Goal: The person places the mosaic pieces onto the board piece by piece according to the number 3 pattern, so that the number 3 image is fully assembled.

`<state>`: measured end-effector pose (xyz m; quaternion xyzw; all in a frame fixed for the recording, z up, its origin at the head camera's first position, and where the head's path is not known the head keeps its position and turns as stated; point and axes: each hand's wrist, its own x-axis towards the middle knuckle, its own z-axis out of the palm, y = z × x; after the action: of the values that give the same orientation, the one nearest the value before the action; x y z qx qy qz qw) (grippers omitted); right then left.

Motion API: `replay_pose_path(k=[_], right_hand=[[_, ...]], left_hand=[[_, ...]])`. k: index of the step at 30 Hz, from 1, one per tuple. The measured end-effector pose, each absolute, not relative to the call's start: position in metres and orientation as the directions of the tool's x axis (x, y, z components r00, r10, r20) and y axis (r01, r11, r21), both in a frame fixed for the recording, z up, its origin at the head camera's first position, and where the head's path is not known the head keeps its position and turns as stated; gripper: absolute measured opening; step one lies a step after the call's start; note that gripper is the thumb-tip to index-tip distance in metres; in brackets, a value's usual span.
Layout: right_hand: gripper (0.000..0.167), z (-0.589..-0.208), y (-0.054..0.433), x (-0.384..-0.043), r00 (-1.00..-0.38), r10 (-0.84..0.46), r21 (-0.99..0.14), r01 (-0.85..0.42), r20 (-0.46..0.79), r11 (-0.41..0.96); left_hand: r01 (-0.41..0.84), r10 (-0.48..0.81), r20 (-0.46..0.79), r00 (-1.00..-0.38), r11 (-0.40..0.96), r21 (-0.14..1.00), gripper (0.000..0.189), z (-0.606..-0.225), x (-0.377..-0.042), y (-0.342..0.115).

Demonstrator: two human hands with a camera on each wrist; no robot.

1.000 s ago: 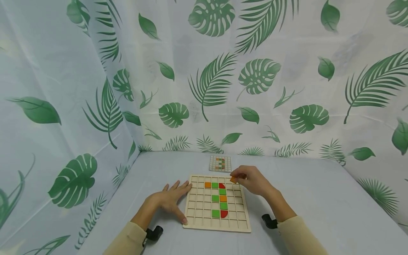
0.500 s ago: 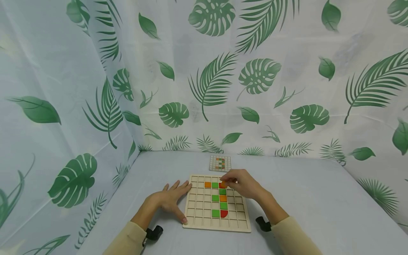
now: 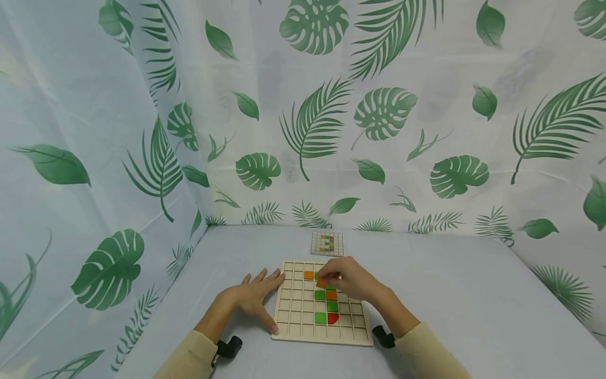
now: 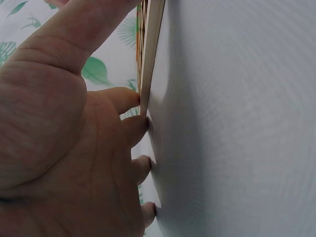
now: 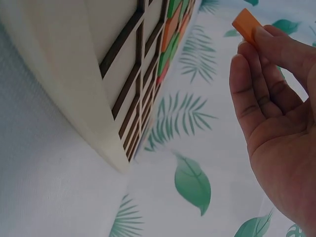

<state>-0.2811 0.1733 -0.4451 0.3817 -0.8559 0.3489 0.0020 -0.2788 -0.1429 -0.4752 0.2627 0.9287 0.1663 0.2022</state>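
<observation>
Between thumb and fingers my right hand pinches an orange tile, held above the upper middle of a wooden grid board. My left hand lies spread at the board's left edge, thumb at the near corner and fingertips by the side. Set in the board's squares are an orange tile at the upper left, green tiles, another orange tile and a red rounded tile. The right hand hides the red tile in the upper row and covers part of the green ones.
Behind the board lies a small card printed with a grid and a coloured pattern. A pale cloth covers the table. White curtains with green leaves stand at the back and left.
My right hand has carried the orange tile leftward and a little nearer, from the board's upper right edge to over its upper middle. The left hand has stayed in place.
</observation>
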Motion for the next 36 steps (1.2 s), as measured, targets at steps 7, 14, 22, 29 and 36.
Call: replay_pose_path(k=[7, 14, 22, 29, 36], right_hand=[[0.022, -0.444, 0.164, -0.277, -0.718, -0.66, -0.61, -0.63, 0.223, 0.48], [0.022, -0.444, 0.16, -0.274, -0.703, -0.682, -0.596, -0.641, 0.202, 0.484], [0.021, -0.443, 0.154, -0.269, -0.674, -0.719, -0.577, -0.659, 0.17, 0.482], [0.019, -0.445, 0.148, -0.266, -0.669, -0.732, -0.618, -0.632, 0.13, 0.468], [0.018, -0.446, 0.144, -0.263, -0.64, -0.762, -0.63, -0.633, 0.099, 0.45]], left_hand=[[0.423, 0.557, -0.289, -0.778, 0.806, 0.414, 0.133, -0.474, -0.278, -0.143], [0.424, 0.559, -0.292, -0.776, 0.805, 0.416, 0.133, -0.472, -0.277, -0.143], [0.425, 0.558, -0.294, -0.776, 0.808, 0.409, 0.133, -0.472, -0.277, -0.143], [0.422, 0.556, -0.292, -0.778, 0.807, 0.412, 0.133, -0.473, -0.276, -0.143], [0.425, 0.554, -0.293, -0.779, 0.811, 0.402, 0.133, -0.473, -0.276, -0.143]])
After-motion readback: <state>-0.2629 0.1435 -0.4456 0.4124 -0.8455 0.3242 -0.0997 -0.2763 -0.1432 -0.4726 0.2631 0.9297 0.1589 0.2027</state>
